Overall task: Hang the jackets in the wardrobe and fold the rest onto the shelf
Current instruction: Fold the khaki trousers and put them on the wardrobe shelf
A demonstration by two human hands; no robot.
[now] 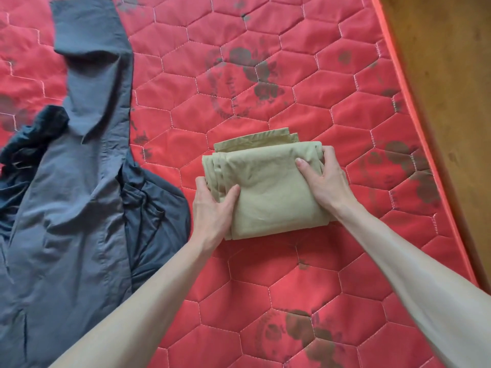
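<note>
A folded beige garment (pixel 268 181) lies in a thick stack on the red quilted mattress (pixel 265 274). My left hand (pixel 212 205) grips its left edge, thumb on top and fingers tucked under the layers. My right hand (pixel 324 179) grips its right edge the same way, thumb across the top. A grey jacket (pixel 77 197) lies spread out on the left side of the mattress, one sleeve stretched toward the top. A darker navy garment (pixel 156 205) lies bunched partly under the jacket.
The mattress edge (pixel 414 115) runs diagonally down the right side. Beyond it is a wooden floor (pixel 449 62). Dark floral prints mark the mattress cover.
</note>
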